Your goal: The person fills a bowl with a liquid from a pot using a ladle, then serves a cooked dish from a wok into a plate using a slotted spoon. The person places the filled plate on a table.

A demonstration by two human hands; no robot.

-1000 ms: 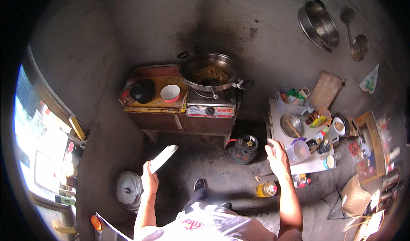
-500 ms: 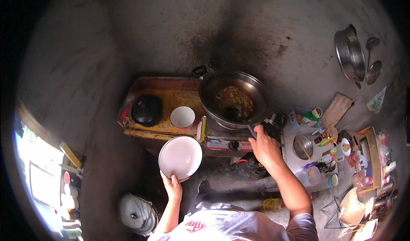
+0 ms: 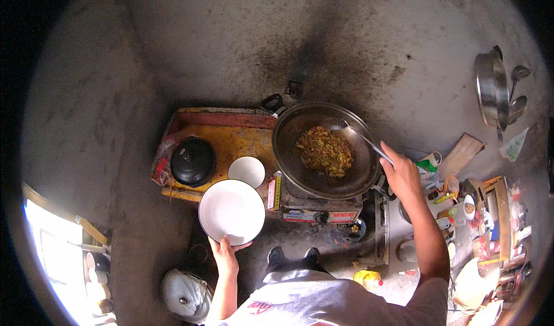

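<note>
A wide wok (image 3: 294, 173) stands on the gas stove, with a heap of browned, chopped food (image 3: 326, 151) in its bottom. My right hand (image 3: 400, 173) is closed round the handle of a spatula (image 3: 369, 141), whose blade rests against the wok's far right wall, beside the food. In my left hand (image 3: 225, 256) is a white enamel bowl (image 3: 232, 211) with a dark rim, gripped at its near edge with the thumb on the inside. The bowl looks bare inside and is held left of the wok, in front of the stove's ledge.
A smaller white bowl (image 3: 247, 170) and a black lidded pot (image 3: 193, 162) sit on the yellow ledge (image 3: 231, 138). Near the stove (image 3: 300, 215) stands a small upright box (image 3: 274, 191). Crowded kitchenware fills the right side; a covered bucket (image 3: 186, 297) is at lower left.
The spatula has gone from the near side of the wok up to its far right wall. My right hand has shifted right and up; the bowl has moved slightly left.
</note>
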